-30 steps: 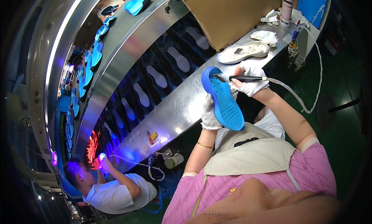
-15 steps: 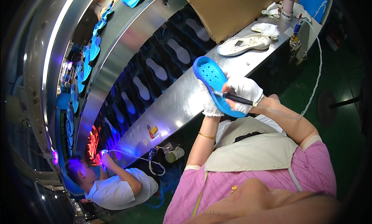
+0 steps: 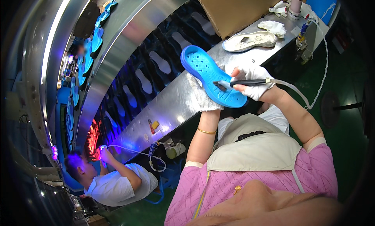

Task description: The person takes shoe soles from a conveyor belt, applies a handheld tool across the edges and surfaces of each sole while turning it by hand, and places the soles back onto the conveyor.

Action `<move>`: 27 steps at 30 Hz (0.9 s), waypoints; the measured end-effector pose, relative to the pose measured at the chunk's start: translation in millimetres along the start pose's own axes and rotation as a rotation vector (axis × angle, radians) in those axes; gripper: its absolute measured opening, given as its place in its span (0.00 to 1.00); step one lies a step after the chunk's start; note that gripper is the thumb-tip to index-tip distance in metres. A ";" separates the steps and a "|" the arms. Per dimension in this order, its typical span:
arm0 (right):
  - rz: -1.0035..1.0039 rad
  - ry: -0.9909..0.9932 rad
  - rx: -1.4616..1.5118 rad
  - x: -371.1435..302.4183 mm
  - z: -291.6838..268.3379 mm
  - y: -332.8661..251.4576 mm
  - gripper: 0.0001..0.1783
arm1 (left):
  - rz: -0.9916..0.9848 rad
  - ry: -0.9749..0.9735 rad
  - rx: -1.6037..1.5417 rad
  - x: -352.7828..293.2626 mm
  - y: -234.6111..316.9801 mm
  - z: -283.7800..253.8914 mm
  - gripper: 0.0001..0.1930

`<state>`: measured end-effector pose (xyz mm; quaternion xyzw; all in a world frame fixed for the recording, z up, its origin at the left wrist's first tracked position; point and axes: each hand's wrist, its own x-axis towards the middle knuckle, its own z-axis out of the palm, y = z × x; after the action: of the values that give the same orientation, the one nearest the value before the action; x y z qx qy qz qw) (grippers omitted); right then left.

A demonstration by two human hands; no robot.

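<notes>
Both full: your left hand (image 3: 204, 100) cups the blue sole (image 3: 209, 72) from below at the view's 1 o'clock, your right hand (image 3: 254, 75) grips the brush (image 3: 250, 82) over the sole's heel half. If the hose (image 3: 289, 85) trailing toward 4 o'clock snags, the brush could skid off-edge.

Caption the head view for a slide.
A gloved left hand supports a blue shoe sole while the right hand holds a black-handled brush against it.

1 blue sole (image 3: 212, 72), perforated at its far end, slants face-up, 1 black-handled brush (image 3: 250, 83) touching its nearer half.
</notes>
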<state>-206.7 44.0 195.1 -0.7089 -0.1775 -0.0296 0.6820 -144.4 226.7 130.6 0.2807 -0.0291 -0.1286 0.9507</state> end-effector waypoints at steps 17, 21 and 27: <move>-0.156 0.063 -0.018 -8.1 24.9 5.8 0.09 | 0.016 -0.167 -0.207 -7.1 4.9 19.3 0.42; 0.023 -0.150 0.093 -8.4 25.2 3.8 0.08 | 0.008 -0.018 -0.187 -0.2 11.1 19.5 0.42; 0.034 -0.045 0.053 -8.5 15.5 3.5 0.07 | -0.014 -0.088 -0.199 5.1 18.5 13.8 0.42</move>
<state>-216.8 57.3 188.3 -0.6939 -0.1815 0.0027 0.6968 -137.1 233.1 152.1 0.1791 -0.0559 -0.1496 0.9708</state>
